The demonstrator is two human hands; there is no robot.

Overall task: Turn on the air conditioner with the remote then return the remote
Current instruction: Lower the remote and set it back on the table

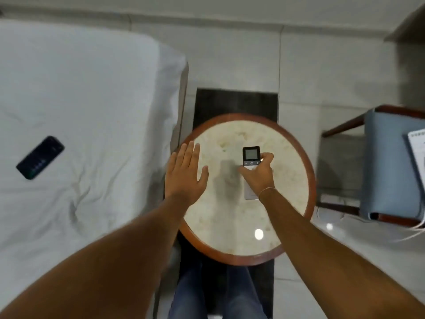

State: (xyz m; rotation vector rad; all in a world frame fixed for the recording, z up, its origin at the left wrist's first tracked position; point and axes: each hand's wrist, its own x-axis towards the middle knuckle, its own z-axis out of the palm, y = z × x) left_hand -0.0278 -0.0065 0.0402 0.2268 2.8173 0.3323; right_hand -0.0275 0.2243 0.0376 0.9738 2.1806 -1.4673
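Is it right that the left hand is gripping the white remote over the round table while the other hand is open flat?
Not quite. In the head view the right hand grips the white remote over the round table. The left hand is the one open flat, holding nothing.

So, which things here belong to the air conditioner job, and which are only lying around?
Job:
- remote, in right hand
- round table

Lying about:
- dark phone-like device on the bed
- chair
- notepad
- left hand, open, holding nothing
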